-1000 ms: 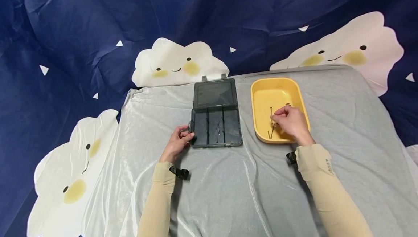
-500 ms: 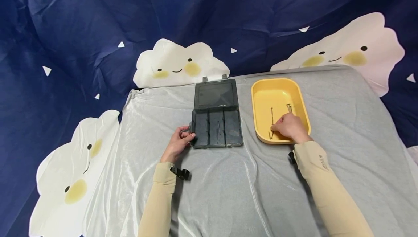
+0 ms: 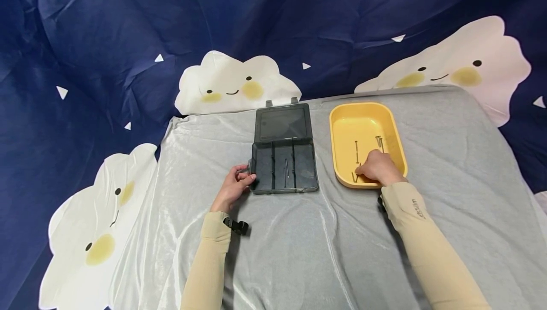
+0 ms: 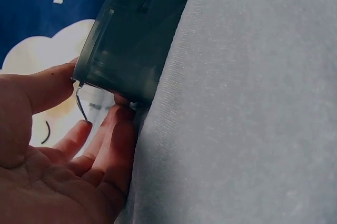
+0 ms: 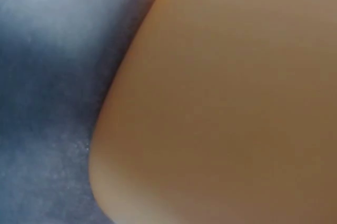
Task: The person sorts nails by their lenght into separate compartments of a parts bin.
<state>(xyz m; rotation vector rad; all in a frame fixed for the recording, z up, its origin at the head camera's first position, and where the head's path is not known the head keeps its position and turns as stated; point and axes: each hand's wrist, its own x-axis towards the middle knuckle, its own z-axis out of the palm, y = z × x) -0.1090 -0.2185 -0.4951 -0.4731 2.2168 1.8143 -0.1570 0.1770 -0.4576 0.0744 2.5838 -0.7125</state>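
A dark translucent compartment box [image 3: 261, 167] lies with its lid [image 3: 283, 124] folded back. My left hand [image 3: 232, 189] grips its left side; in the left wrist view the thumb presses the upper edge and the other fingers reach below, beside a wire-like latch [image 4: 81, 103]. Two long thin screws [image 3: 287, 167] lie in the box's middle compartment. My right hand [image 3: 381, 166] is down inside the yellow tray [image 3: 334, 144], fingertips right at a dark screw [image 3: 356, 177] near the front. Whether they pinch it I cannot tell. The right wrist view holds only the tray's outer wall [image 5: 221, 103].
Another long screw [image 3: 356, 151] lies further back in the tray, and a small cluster of screws [image 3: 379, 142] sits on its right side. Grey cloth [image 3: 290, 248] covers the table. Behind hangs a navy curtain [image 3: 256, 11] with cloud faces.
My right hand has moved down toward the tray's front, uncovering the long screw and the cluster behind it. My left hand stays on the box.
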